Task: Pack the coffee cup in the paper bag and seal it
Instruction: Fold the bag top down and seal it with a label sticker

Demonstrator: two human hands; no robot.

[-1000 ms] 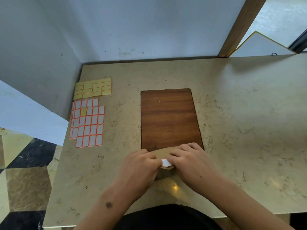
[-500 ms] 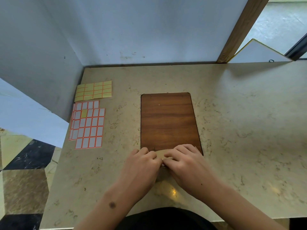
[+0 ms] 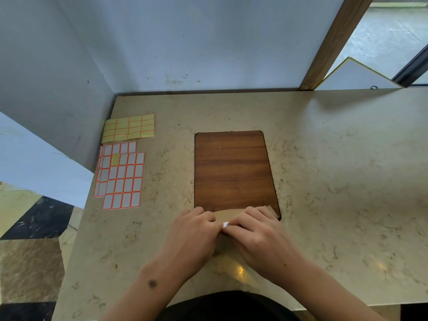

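Note:
A brown paper bag (image 3: 228,214) stands at the near edge of the table, its folded top showing between my hands. My left hand (image 3: 193,230) grips the bag's left side with curled fingers. My right hand (image 3: 254,230) curls over the right side of the folded top. A small white sticker (image 3: 225,224) sits on the fold, between my thumbs and partly covered by them. The coffee cup is not visible; most of the bag is hidden under my hands.
A dark wooden board (image 3: 232,170) lies inset in the beige table (image 3: 335,181), just beyond the bag. Sticker sheets, one yellow (image 3: 128,128) and one white with orange borders (image 3: 120,177), lie at the left. Walls close the back and left.
My hands have drawn closer over the folded top and the white sticker is more covered than a second ago. The bag has stayed in place.

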